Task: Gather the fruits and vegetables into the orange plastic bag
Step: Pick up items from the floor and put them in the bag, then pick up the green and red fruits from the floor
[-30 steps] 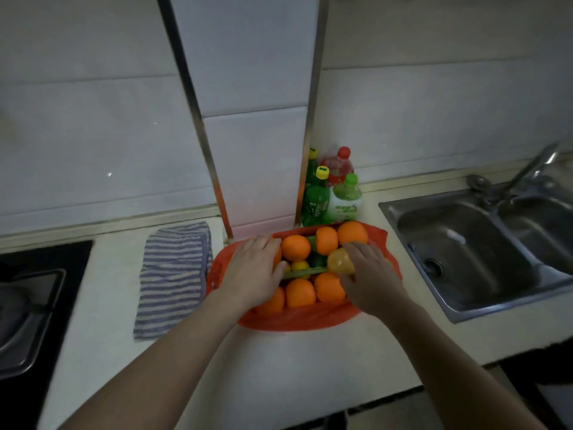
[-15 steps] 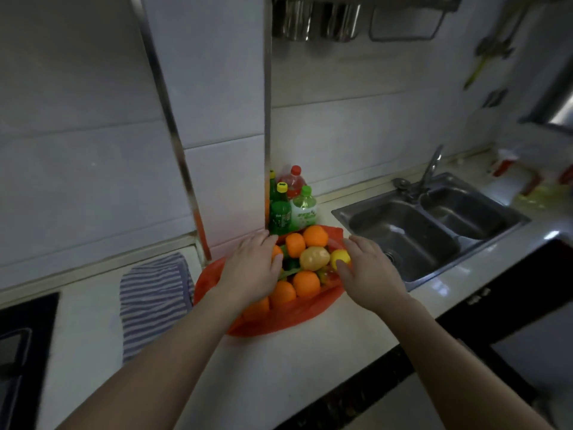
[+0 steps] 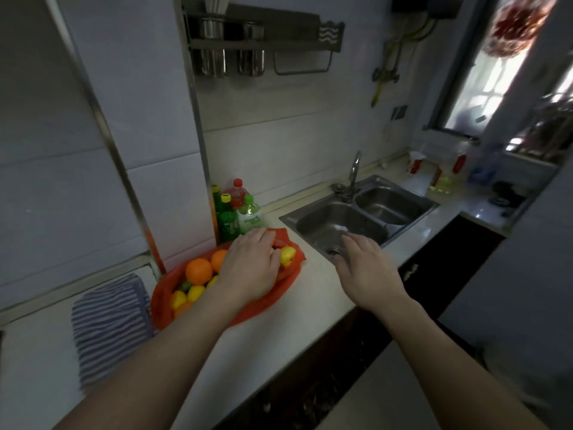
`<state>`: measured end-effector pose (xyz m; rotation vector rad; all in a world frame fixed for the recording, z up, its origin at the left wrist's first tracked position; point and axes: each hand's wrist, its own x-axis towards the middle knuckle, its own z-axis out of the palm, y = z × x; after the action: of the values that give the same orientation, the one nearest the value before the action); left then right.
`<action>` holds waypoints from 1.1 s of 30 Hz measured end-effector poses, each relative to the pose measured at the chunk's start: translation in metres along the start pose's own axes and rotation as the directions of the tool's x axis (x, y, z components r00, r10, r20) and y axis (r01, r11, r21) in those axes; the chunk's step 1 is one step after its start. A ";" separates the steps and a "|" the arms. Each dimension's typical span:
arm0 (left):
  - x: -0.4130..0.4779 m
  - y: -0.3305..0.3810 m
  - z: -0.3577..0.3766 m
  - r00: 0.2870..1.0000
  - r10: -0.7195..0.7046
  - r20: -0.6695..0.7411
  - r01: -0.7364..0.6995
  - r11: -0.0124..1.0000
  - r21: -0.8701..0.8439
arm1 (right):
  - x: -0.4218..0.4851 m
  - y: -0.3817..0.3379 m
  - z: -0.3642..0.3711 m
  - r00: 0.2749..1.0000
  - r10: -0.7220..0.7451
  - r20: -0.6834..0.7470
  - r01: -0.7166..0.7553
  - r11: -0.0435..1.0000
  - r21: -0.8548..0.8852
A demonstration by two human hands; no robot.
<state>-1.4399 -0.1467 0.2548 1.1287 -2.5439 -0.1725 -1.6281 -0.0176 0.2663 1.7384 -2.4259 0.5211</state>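
A pale, smooth counter [image 3: 310,283] is seen running from lower left to upper right; its left end is cut off by the frame, and the far right end is blurred. A double steel sink [image 3: 400,226] is set into it, with a curved tap [image 3: 355,169] behind. Left of the bag, a blue-and-white striped cloth [image 3: 108,321] is laid flat, its folds soft and slightly smeared by motion. The bag [image 3: 263,302], thin crinkled orange plastic, is spread open on the counter between cloth and sink, and the fruit is held inside it. Much of its contents is covered by the left hand [image 3: 251,268], laid palm down with fingers nearly straight; what lies beneath the palm cannot be made out. The right hand [image 3: 369,268] is held flat and empty, fingers extended, over the sink's near edge. Plastic bottles [image 3: 229,221] are stood just behind the bag. A round orange [image 3: 199,270] and a glossy yellow fruit [image 3: 287,255] are left showing.
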 end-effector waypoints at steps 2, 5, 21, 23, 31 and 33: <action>-0.007 0.019 -0.002 1.000 0.022 -0.001 -0.022 1.000 -0.019 | -0.018 0.010 -0.013 0.999 0.026 -0.020 -0.026 1.000 -0.010; -0.017 0.046 -0.001 0.998 0.060 -0.005 -0.060 0.997 -0.039 | -0.047 0.028 -0.032 0.996 0.087 -0.020 -0.087 0.996 -0.004; -0.043 0.201 0.018 0.896 0.443 0.040 -0.437 0.893 -0.110 | -0.196 0.111 -0.098 0.893 0.425 -0.145 -0.440 0.894 -0.085; -0.037 0.215 0.024 0.868 0.494 0.040 -0.486 0.865 -0.126 | -0.205 0.117 -0.103 0.865 0.473 -0.164 -0.492 0.866 -0.094; 0.004 0.257 0.056 0.774 0.629 0.078 -0.596 0.765 -0.244 | -0.218 0.145 -0.108 0.744 0.630 -0.223 -0.664 0.734 -0.140; 0.016 0.265 0.062 0.746 0.662 0.076 -0.627 0.736 -0.258 | -0.215 0.149 -0.108 0.710 0.661 -0.242 -0.700 0.699 -0.145</action>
<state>-1.6561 0.0185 0.2677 0.0976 -2.8077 -0.3591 -1.7066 0.2539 0.2746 0.6082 -2.8053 0.3987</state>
